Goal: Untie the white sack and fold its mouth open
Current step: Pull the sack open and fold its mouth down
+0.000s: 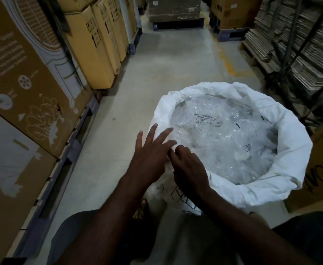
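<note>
We're seeing both hands sitting at the near-left rim of the white sack (233, 146). Left hand (149, 155) is lying released, fingers spread flat across the rolled edge. Right hand (189, 169) is just beside it, fingers curled at the rim; we can't tell whether it's pinching fabric. The sack is standing on the floor (172, 60) ahead-right of the hands, mouth already wide and folded outward, clear plastic bags (223, 138) showing inside. Cardboard boxes (32, 83) are lining the left.

Clear plastic bag (210, 121) — "A TOY" print, brown carton (13, 73) — "air cooler"
</note>
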